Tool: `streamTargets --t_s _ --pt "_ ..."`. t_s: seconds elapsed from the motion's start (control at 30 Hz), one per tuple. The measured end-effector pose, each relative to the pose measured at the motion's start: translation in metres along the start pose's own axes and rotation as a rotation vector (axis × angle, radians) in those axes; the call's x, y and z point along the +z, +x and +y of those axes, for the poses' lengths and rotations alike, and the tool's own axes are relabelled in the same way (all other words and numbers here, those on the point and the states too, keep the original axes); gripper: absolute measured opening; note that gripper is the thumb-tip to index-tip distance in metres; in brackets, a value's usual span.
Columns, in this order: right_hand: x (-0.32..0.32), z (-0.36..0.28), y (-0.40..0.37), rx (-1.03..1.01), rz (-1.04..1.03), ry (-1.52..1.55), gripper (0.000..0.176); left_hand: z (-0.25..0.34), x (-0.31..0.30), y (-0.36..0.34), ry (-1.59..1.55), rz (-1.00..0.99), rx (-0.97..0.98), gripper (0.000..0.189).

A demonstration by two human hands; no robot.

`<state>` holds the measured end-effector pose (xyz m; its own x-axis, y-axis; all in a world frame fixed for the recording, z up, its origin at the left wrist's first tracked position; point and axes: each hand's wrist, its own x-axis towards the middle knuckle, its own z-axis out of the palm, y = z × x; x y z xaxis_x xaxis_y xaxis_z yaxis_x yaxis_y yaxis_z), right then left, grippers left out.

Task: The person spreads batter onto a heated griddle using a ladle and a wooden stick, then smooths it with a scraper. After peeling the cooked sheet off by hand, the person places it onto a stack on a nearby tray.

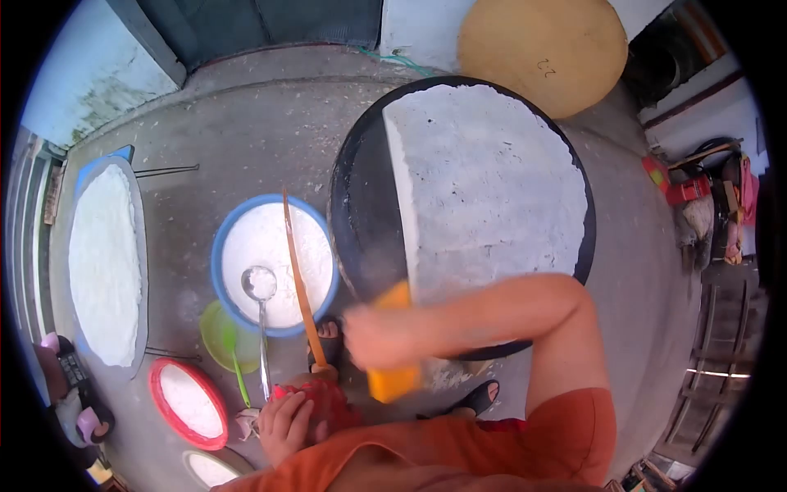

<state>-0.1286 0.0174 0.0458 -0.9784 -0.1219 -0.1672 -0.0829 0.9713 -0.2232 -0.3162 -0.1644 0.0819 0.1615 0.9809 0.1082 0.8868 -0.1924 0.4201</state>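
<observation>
My right hand (pixel 381 334), blurred by motion, grips a yellow block-like tool (pixel 395 381) over the lower left edge of a large round black griddle (pixel 361 193). A folded thin pale sheet (pixel 492 180) covers the griddle's right part. My left hand (pixel 285 422) rests low in front of me against red cloth (pixel 328 410), its fingers curled; whether it holds anything is hidden. Near it, a long wooden stick (pixel 299 279) slants over a blue basin (pixel 217 262) of white powder or batter, where a metal ladle (pixel 262 328) also lies.
A white sheet lies on an oval board (pixel 141 271) at left. Below are a green bowl (pixel 211 336) with a green spoon (pixel 238 373), a red basin (pixel 156 394) and another pale basin (pixel 193 463). A round tan board (pixel 541 49) leans at the back.
</observation>
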Motion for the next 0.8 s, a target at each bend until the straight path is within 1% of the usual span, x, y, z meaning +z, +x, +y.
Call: streamTargets --t_s 0.03,0.1,0.13,0.2,0.27,0.3,0.33,0.37,0.4,0.43,0.47,0.5,0.53,0.57,0.6,0.63,0.7,0.73,0.8 --pt "0.010 -0.034 -0.009 -0.090 -0.119 0.045 0.012 0.000 -0.001 -0.005 -0.012 0.028 0.016 0.032" --pt "0.020 -0.085 -0.027 -0.122 -0.193 0.107 0.010 0.002 -0.005 -0.014 -0.021 0.045 0.032 0.032" --pt "0.018 -0.097 -0.039 -0.108 -0.191 0.102 0.010 0.003 -0.006 -0.018 -0.031 0.067 0.040 0.031" --pt "0.008 -0.121 -0.062 0.210 0.117 0.325 0.008 0.005 -0.008 -0.027 -0.041 0.086 0.060 0.032" --pt "-0.010 -0.137 -0.085 0.481 0.313 0.304 0.009 0.006 -0.009 -0.035 -0.056 0.104 0.091 0.033" --pt "-0.019 -0.143 -0.099 0.691 0.225 0.246 0.012 0.006 -0.008 -0.038 -0.054 0.113 0.095 0.032" --pt "-0.009 -0.148 -0.112 0.911 0.432 0.282 0.016 0.006 -0.008 -0.042 -0.051 0.119 0.098 0.032" --pt "-0.010 -0.155 -0.132 1.210 0.404 0.408 0.023 0.007 -0.008 -0.045 -0.056 0.114 0.124 0.032" --pt "-0.002 -0.157 -0.151 1.515 0.489 0.601 0.035 0.008 -0.009 -0.046 -0.061 0.122 0.144 0.032" --pt "0.025 -0.153 -0.178 1.598 0.886 0.643 0.037 0.009 -0.011 -0.047 -0.064 0.130 0.161 0.033" --pt "0.080 -0.142 -0.213 1.580 1.357 0.586 0.034 0.012 -0.011 -0.049 -0.101 0.134 0.157 0.032" --pt "0.090 -0.137 -0.242 1.658 1.563 0.506 0.030 0.012 -0.011 -0.051 -0.100 0.137 0.175 0.032" --pt "0.106 -0.136 -0.275 1.888 1.552 0.396 0.029 0.012 -0.010 -0.053 -0.100 0.148 0.176 0.031" --pt "0.103 -0.142 -0.292 2.011 1.586 0.291 0.033 0.012 -0.009 -0.056 -0.099 0.158 0.174 0.031" --pt "0.128 -0.139 -0.322 2.098 1.617 0.299 0.036 0.012 -0.010 -0.057 -0.095 0.159 0.186 0.031" --pt "0.125 -0.146 -0.322 2.098 1.628 0.297 0.036 0.014 -0.010 -0.059 -0.110 0.174 0.176 0.030" --pt "0.117 -0.158 -0.319 2.425 1.293 0.345 0.036 0.016 -0.008 -0.062 -0.122 0.197 0.171 0.029" --pt "0.120 -0.160 -0.311 2.422 1.303 0.345 0.036 0.015 -0.007 -0.063 -0.113 0.220 0.173 0.030" --pt "0.135 -0.163 -0.280 2.298 1.478 0.408 0.037 0.014 -0.005 -0.065 -0.107 0.241 0.177 0.030"
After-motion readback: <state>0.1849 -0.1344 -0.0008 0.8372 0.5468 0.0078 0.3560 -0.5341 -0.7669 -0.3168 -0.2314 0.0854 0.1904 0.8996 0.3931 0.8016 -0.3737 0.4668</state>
